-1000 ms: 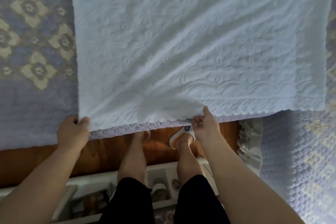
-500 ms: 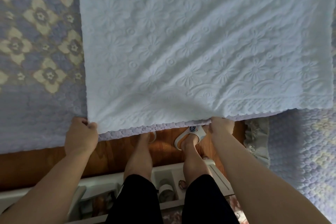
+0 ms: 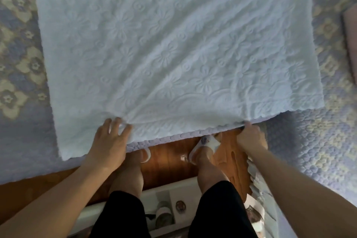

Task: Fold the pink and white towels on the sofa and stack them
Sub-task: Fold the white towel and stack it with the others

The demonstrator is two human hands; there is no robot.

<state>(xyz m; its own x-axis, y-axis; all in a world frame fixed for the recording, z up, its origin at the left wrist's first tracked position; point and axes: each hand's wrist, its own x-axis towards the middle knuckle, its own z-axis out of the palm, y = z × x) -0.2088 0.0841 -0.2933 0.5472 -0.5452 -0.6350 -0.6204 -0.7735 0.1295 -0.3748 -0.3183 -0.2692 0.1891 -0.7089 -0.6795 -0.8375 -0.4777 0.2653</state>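
The white towel [image 3: 173,54], embossed with flowers, lies spread flat on the sofa's quilted lilac cover [image 3: 21,118]. My left hand [image 3: 110,141] rests flat on the towel's near edge, fingers spread. My right hand [image 3: 251,137] grips the near edge further right, fingers curled under the hem. The pink towel [image 3: 350,48] shows as a strip at the right edge of the view, most of it out of frame.
The cover carries yellow flower patches at left [image 3: 15,63] and right [image 3: 328,31]. Below the sofa edge are a wooden floor [image 3: 170,156], my legs and sandals, and a low white shelf [image 3: 166,205] holding small items.
My left hand let go of the towel's left corner and moved right, now lying open on the near edge. My right hand slid right along the edge. The view shifted right, showing the pink towel.
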